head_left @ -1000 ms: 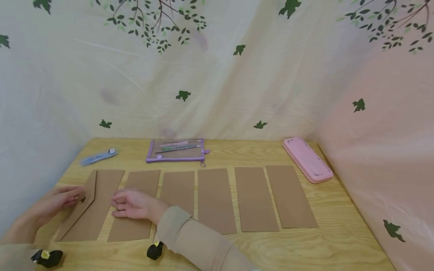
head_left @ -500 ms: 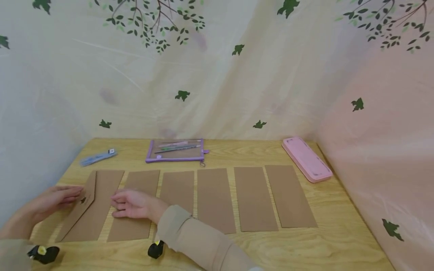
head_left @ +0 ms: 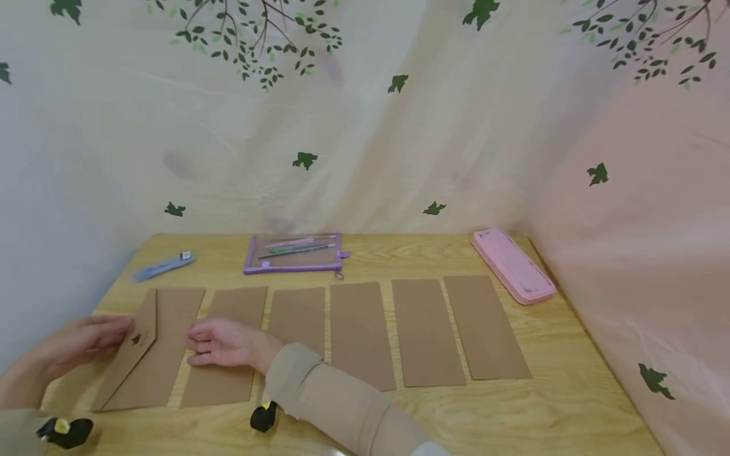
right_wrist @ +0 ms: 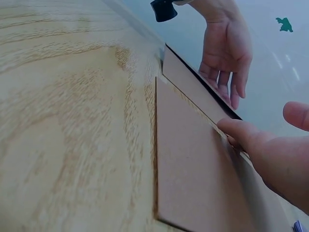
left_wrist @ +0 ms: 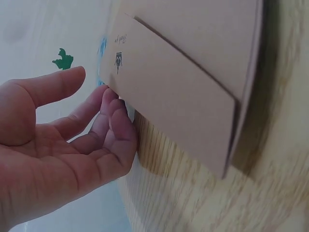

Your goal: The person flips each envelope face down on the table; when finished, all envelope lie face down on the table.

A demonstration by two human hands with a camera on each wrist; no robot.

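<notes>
A brown paper envelope [head_left: 171, 348] with a pointed flap lies leftmost on the table; its flap bears a small dark emblem and a line of script. At its left edge, the fingertips of my left hand [head_left: 80, 345] touch the paper, and the left wrist view shows the thumb standing away from it. My right hand [head_left: 219, 343] rests over a second brown envelope [head_left: 219, 386], loosely bent fingers pointing at the first envelope's right edge. In the right wrist view the first envelope [right_wrist: 193, 89] looks tilted, its far edge raised.
Several more plain brown envelopes [head_left: 365, 335] lie in a row rightward. Behind them are a blue packet [head_left: 164, 267], a clear purple-edged pencil pouch [head_left: 293, 254] with pens, and a pink case [head_left: 513, 266]. Leaf-printed cloth [head_left: 365, 126] hangs around the table.
My left hand has shifted slightly left, and the first envelope's left side has moved a little left with it. My right hand has stayed nearly still.
</notes>
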